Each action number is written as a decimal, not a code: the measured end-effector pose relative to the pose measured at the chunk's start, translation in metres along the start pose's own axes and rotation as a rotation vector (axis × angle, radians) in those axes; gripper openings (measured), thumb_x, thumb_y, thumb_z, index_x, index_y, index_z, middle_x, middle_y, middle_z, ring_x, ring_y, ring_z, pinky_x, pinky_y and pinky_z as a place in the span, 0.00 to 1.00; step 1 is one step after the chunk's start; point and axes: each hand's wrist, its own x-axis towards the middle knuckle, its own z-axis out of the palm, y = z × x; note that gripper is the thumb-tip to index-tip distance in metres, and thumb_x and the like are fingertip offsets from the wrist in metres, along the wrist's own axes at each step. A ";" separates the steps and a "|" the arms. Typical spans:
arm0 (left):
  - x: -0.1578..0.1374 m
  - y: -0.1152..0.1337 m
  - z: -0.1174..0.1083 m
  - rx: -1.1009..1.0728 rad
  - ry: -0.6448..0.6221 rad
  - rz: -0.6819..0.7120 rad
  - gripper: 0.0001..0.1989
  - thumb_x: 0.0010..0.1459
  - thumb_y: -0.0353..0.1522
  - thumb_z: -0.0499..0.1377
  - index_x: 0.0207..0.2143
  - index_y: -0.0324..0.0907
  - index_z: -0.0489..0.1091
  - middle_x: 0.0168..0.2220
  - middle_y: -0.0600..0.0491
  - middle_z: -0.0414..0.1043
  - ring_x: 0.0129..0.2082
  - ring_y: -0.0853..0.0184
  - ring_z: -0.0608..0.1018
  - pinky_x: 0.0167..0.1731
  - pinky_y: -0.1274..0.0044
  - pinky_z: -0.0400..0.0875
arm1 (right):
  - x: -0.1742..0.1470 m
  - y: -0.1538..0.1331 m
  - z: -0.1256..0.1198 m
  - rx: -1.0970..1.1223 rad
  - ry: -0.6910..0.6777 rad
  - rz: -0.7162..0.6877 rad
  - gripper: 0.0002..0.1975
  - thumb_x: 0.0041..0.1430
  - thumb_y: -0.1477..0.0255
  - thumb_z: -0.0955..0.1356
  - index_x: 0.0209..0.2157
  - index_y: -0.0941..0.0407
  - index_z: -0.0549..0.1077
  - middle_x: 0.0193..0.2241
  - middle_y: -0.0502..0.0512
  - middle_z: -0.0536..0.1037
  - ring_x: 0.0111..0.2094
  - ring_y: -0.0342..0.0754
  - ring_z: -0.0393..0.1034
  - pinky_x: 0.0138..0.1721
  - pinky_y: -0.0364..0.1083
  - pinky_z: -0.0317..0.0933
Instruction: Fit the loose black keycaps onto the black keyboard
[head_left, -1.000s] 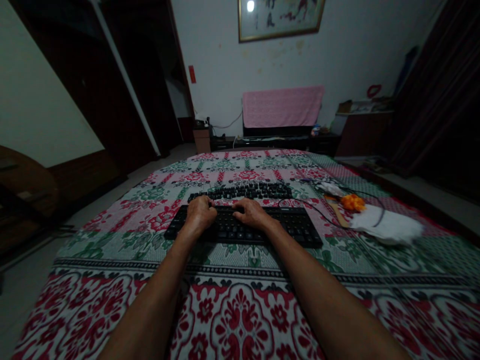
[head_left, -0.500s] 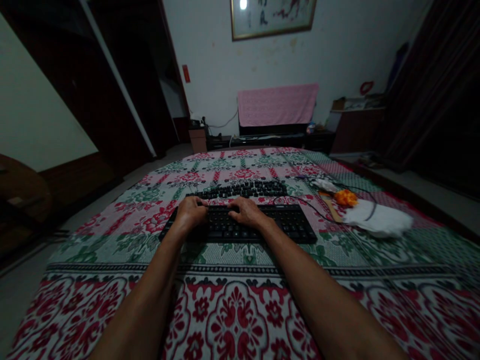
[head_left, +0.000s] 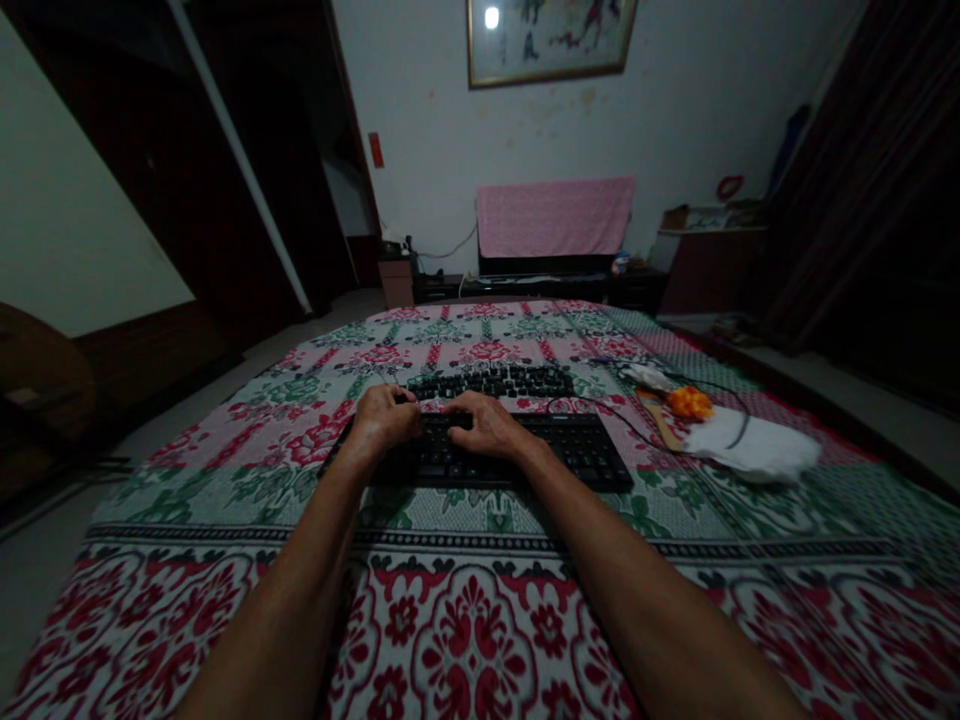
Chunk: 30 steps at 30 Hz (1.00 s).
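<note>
A black keyboard (head_left: pixel 577 450) lies across the patterned cloth in front of me. Just behind it, loose black keycaps (head_left: pixel 517 380) are spread in rough rows. My left hand (head_left: pixel 381 418) is over the keyboard's left part, thumb and forefinger pinched on a small dark piece that looks like a keycap (head_left: pixel 403 397). My right hand (head_left: pixel 486 425) rests over the middle of the keyboard, thumb and fingers apart, with nothing visible between them. Both hands hide some of the keys beneath.
To the right lie a white cloth or bag (head_left: pixel 754 442), an orange fluffy thing (head_left: pixel 690 402), a flat tan piece (head_left: pixel 660 420) and a black cable (head_left: pixel 622 412). The patterned cloth (head_left: pixel 480 620) covers the whole surface. Beyond it stands a low cabinet (head_left: pixel 637 288) under a pink cloth (head_left: pixel 555 218).
My left hand has turned and lifted slightly, its pinch now showing near the loose keycaps. My right hand has shifted a little to the left. The view has tilted up slightly.
</note>
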 end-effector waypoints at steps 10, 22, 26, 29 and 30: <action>0.006 -0.006 0.003 -0.092 0.015 0.049 0.09 0.37 0.29 0.61 0.26 0.39 0.70 0.13 0.56 0.70 0.15 0.67 0.73 0.16 0.80 0.64 | 0.006 -0.027 0.011 0.131 -0.038 0.095 0.08 0.51 0.68 0.67 0.28 0.57 0.77 0.22 0.48 0.75 0.26 0.40 0.66 0.27 0.38 0.52; 0.005 -0.006 0.010 -0.207 0.088 0.186 0.12 0.41 0.35 0.59 0.31 0.40 0.68 0.21 0.53 0.75 0.25 0.64 0.78 0.25 0.78 0.70 | 0.015 -0.019 0.008 0.230 0.012 0.483 0.14 0.45 0.75 0.69 0.38 0.56 0.75 0.28 0.47 0.77 0.27 0.41 0.68 0.28 0.38 0.58; 0.008 -0.009 0.007 -0.179 0.120 0.187 0.12 0.42 0.35 0.59 0.32 0.39 0.69 0.22 0.53 0.76 0.24 0.65 0.78 0.25 0.79 0.70 | 0.013 0.004 -0.013 0.026 0.115 0.514 0.12 0.50 0.73 0.68 0.39 0.55 0.75 0.33 0.51 0.79 0.33 0.43 0.72 0.35 0.40 0.63; 0.011 -0.013 0.007 -0.196 0.109 0.179 0.12 0.43 0.35 0.59 0.32 0.39 0.69 0.22 0.53 0.75 0.23 0.66 0.78 0.24 0.79 0.69 | 0.011 0.026 -0.027 -0.164 0.077 0.562 0.09 0.51 0.72 0.68 0.36 0.55 0.77 0.34 0.53 0.80 0.37 0.46 0.73 0.40 0.41 0.62; 0.012 -0.013 0.007 -0.199 0.107 0.179 0.12 0.43 0.35 0.59 0.32 0.39 0.69 0.22 0.53 0.75 0.23 0.66 0.78 0.24 0.79 0.69 | 0.011 0.033 -0.031 -0.207 0.042 0.576 0.09 0.51 0.72 0.68 0.35 0.55 0.78 0.34 0.53 0.80 0.38 0.46 0.73 0.39 0.40 0.62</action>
